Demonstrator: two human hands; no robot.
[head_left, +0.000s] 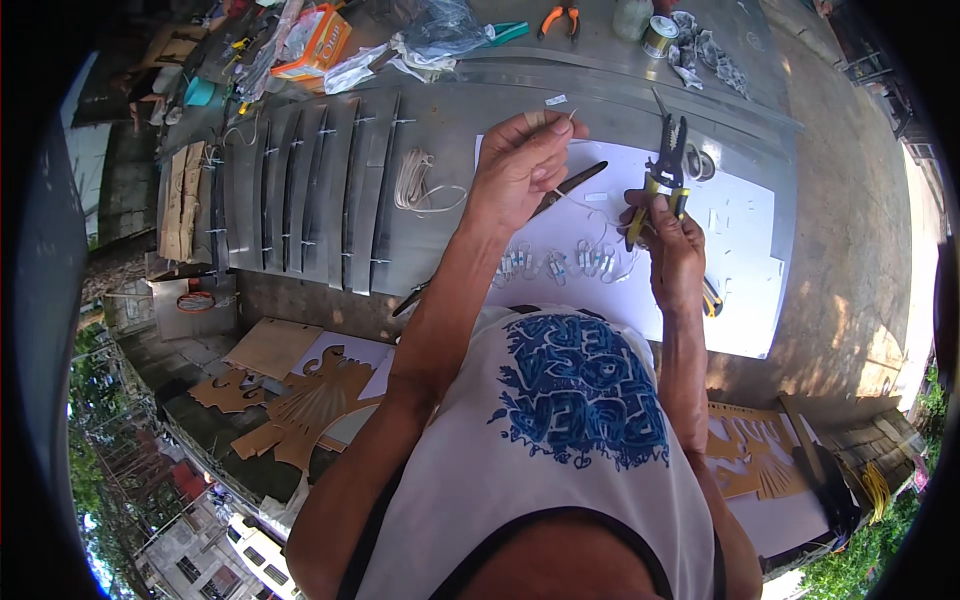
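My left hand (518,168) is closed in a pinch on a thin white wire (573,116), its short end poking out past the fingertips. The wire seems to trail below the hand toward a cluster of small clear-and-white modules (556,264) on a white sheet (738,230). In my right hand (672,245) are wire strippers (669,165) with black jaws and black-and-yellow handles. Their jaws point away from me and look slightly parted, apart from the wire. A dark, narrow strip (580,178) lies partly behind my left hand.
Several long metal strips (345,190) lie side by side at the left, near a coil of white wire (412,182). A yellow-and-black cutter (712,297) rests by my right forearm. Farther back are orange-handled pliers (559,22), an orange box (312,45) and a can (659,36).
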